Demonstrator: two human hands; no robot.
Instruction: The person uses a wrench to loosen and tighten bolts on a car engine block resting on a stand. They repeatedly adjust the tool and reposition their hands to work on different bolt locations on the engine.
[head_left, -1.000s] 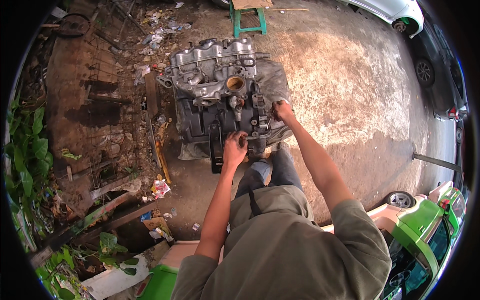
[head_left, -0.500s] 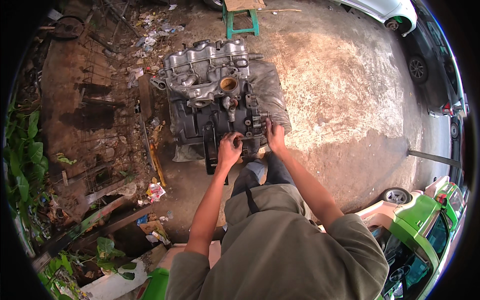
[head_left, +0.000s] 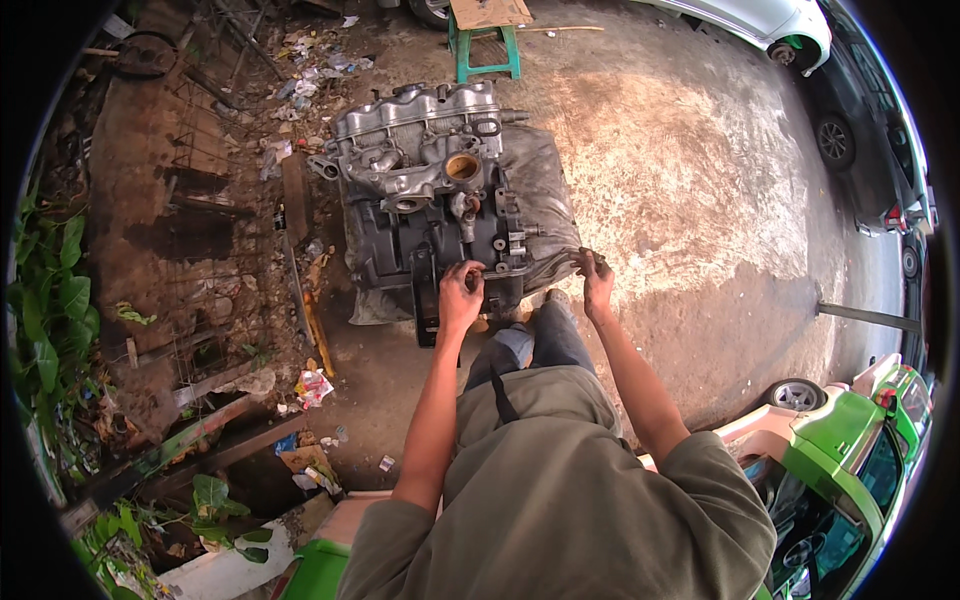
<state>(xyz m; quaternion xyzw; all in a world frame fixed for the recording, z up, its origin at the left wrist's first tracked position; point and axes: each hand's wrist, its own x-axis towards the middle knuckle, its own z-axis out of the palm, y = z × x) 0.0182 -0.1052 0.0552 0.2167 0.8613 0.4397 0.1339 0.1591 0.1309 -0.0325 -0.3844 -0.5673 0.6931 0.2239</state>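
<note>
A grey metal engine (head_left: 415, 205) sits on a crumpled grey sheet (head_left: 540, 190) in front of me. At its near side my left hand (head_left: 461, 297) is closed with curled fingers, beside an upright black bracket (head_left: 425, 300). What those fingers hold, if anything, is hidden. My right hand (head_left: 596, 280) is off the engine to the right. Its fingers pinch the near right edge of the sheet, where the folds draw together toward them. A round, tan-coloured opening (head_left: 462, 167) shows on the engine's intake part.
Beyond the engine stands a green stool (head_left: 487, 50) with a brown board on it. Litter and scrap lie on the left. A green car (head_left: 835, 450) with a loose wheel (head_left: 795, 394) is at the lower right; a dark car (head_left: 850, 120) and a pole (head_left: 868, 318) are farther right.
My right hand has left the engine's right side and moved right to the sheet's edge, pulling folds into it. My left hand stays at about the same place on the near side.
</note>
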